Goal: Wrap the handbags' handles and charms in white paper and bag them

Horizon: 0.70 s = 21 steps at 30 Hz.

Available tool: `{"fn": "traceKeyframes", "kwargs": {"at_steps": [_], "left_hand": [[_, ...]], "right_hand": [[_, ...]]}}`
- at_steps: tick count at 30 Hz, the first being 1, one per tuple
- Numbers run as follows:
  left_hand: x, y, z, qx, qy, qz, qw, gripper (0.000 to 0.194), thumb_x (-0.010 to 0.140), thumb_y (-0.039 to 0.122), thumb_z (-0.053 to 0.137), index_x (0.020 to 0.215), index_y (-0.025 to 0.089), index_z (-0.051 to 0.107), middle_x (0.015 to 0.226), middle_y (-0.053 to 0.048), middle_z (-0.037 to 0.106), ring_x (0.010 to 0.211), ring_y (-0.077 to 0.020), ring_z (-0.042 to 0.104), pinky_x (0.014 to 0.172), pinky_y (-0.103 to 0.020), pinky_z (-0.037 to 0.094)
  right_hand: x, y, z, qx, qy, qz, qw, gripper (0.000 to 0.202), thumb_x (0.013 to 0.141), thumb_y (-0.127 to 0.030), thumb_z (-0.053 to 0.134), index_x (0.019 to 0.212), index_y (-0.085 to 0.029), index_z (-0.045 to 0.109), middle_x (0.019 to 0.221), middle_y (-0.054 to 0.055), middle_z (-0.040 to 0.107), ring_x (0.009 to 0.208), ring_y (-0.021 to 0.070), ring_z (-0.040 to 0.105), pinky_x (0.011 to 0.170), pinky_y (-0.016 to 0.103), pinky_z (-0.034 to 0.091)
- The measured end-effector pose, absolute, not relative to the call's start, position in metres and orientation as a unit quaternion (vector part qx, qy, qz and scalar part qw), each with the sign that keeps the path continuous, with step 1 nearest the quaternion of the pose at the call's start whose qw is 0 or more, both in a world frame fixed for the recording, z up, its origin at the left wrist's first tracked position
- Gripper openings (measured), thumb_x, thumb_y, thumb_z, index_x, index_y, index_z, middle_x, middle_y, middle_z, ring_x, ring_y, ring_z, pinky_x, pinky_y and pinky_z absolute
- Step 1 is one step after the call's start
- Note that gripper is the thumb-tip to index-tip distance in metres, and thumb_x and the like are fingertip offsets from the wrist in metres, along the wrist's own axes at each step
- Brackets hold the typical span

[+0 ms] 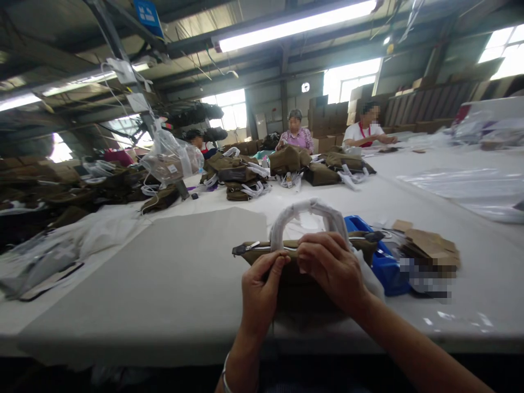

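An olive-brown handbag (303,297) stands upright on the table in front of me, its metal zip along the top edge. Its looped handle (311,205) rises above it, wrapped in whitish padding. My left hand (262,289) pinches the bag's near upper edge between thumb and fingers, just below the zip. Close beside it, my right hand (335,267) is closed at the same edge with curled fingers; its fingertips are partly hidden. White wrapping (368,278) hangs at the bag's right side.
Right of the bag lie a blue plastic tray (388,270) and a stack of brown paper tags (432,248). A grey sheet (164,278) covers the table at left. Several wrapped bags (241,172) are piled across the table, with co-workers behind. Clear plastic sleeves (466,188) lie at far right.
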<state>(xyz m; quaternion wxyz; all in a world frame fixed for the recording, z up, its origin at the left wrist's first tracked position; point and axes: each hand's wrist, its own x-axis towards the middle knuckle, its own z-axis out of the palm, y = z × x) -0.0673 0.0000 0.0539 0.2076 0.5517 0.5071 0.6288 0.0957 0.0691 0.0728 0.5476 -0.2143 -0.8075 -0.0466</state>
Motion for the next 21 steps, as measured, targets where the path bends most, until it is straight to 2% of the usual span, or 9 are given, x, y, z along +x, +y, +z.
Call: {"fn": "traceKeyframes", "kwargs": {"at_steps": [4,10,16,21], "left_hand": [[-0.067,0.002,0.051,0.545,0.51,0.63,0.214,0.019,0.094,0.034,0.068,0.104,0.024,0.08,0.105,-0.004,0.078,0.099,-0.0209,0.072,0.091,-0.03,0.055],[-0.065,0.004,0.05,0.557,0.525,0.619,0.175,0.017,0.094,0.031,0.067,0.104,0.026,0.08,0.102,-0.003,0.079,0.097,-0.0209,0.073,0.091,-0.031,0.057],[-0.067,0.005,0.046,0.539,0.542,0.625,0.157,0.014,0.09,0.03,0.071,0.099,0.025,0.081,0.097,-0.003,0.08,0.089,-0.0201,0.074,0.084,-0.029,0.058],[-0.068,0.005,0.044,0.522,0.551,0.623,0.188,0.015,0.089,0.03,0.071,0.099,0.024,0.081,0.098,-0.003,0.08,0.09,-0.0213,0.074,0.085,-0.03,0.058]], "right_hand": [[0.09,0.077,0.071,-0.25,-0.829,0.055,0.497,0.017,0.1,-0.019,0.052,0.095,-0.023,0.068,0.087,0.003,0.075,0.082,0.0183,0.069,0.08,0.03,0.056],[0.092,0.081,0.069,-0.318,-0.819,0.17,0.446,0.016,0.097,-0.024,0.058,0.101,-0.027,0.074,0.095,0.001,0.079,0.085,0.0198,0.075,0.08,0.029,0.06],[0.102,0.062,0.064,-0.324,-0.806,0.07,0.491,0.021,0.097,-0.023,0.058,0.11,-0.028,0.073,0.108,0.004,0.077,0.094,0.0216,0.075,0.085,0.032,0.062],[0.101,0.049,0.059,-0.264,-0.821,0.0,0.506,0.016,0.098,-0.024,0.06,0.106,-0.026,0.073,0.099,0.005,0.076,0.094,0.0205,0.073,0.088,0.03,0.061]]}}
